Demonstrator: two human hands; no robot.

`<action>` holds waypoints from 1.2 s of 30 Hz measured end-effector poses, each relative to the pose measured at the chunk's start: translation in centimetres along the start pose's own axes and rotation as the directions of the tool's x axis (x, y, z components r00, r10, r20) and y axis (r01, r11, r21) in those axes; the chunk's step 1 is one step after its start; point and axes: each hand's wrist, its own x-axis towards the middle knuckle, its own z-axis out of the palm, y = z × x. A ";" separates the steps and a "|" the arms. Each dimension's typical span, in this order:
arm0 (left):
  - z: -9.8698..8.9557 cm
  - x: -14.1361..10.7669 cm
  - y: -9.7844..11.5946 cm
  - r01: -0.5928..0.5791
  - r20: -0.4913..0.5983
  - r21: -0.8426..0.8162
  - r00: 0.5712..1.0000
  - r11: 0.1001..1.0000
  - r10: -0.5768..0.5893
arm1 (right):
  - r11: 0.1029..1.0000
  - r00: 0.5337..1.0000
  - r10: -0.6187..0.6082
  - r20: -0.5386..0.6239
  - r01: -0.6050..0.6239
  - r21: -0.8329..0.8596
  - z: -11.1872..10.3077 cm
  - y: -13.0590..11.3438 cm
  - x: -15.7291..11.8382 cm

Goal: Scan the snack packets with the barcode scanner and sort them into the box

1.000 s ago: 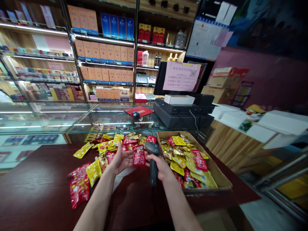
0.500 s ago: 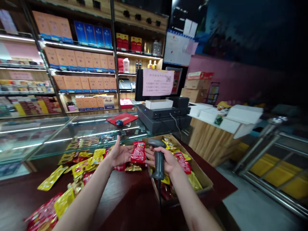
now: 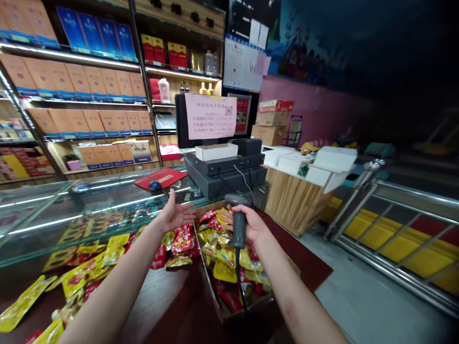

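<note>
My left hand (image 3: 175,215), palm turned inward and fingers stretched, is held above a heap of snack packets with nothing in it. Red packets (image 3: 182,238) and a gold one lie just below its fingers. In my right hand (image 3: 255,223) is a dark grey handheld barcode scanner (image 3: 239,228), its cable hanging down. Some right fingers extend past the scanner over an open cardboard box (image 3: 211,291). Yellow, red and gold packets (image 3: 225,271) fill the box. Part of its contents is hidden behind the scanner and my right forearm.
Yellow packets (image 3: 82,274) are spread on the dark red table (image 3: 165,306) to the left. Behind stand a glass counter (image 3: 103,191), a mouse (image 3: 155,185) on a red sheet, and a monitor with a pink notice (image 3: 211,117). A metal railing (image 3: 394,229) is at the right.
The view has swung right. The red packet between my hands is gone from my left fingers; that hand is now empty. My right hand still holds the scanner, now over the box.
</note>
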 end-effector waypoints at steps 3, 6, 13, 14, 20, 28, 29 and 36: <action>-2.0 -2.5 -0.7 -0.020 -0.022 -0.049 1.000 0.999 0.019 | 0.999 0.997 0.042 0.061 -0.042 0.002 1.9 1.7 -0.4; -4.2 -6.0 -1.6 -0.069 -0.056 -0.085 0.996 0.994 0.065 | 0.995 0.985 0.095 0.142 -0.094 -0.013 4.4 3.9 -0.7; -10.2 -17.2 -4.3 -0.195 -0.170 -0.116 0.970 0.974 0.174 | 0.960 0.925 0.279 0.257 -0.266 -0.085 10.5 11.7 -0.6; -11.2 -18.8 -4.7 -0.209 -0.205 -0.123 0.962 0.970 0.181 | 0.951 0.914 0.307 0.266 -0.289 -0.109 11.3 12.9 -0.6; -16.3 -26.0 -7.1 -0.286 -0.341 -0.142 0.913 0.948 0.224 | 0.905 0.867 0.415 0.276 -0.362 -0.222 15.4 19.5 -0.5; -20.9 -30.5 -9.6 -0.335 -0.435 -0.077 0.859 0.939 0.271 | 0.853 0.814 0.514 0.271 -0.449 -0.267 20.4 26.4 0.5; -21.7 -30.7 -10.0 -0.367 -0.496 -0.022 0.812 0.930 0.309 | 0.850 0.814 0.517 0.265 -0.451 -0.273 21.1 27.2 0.9; -29.1 -29.0 -12.5 -0.285 -0.573 0.708 0.304 0.646 0.761 | 0.870 0.834 0.488 0.258 -0.442 -0.219 24.9 32.0 4.6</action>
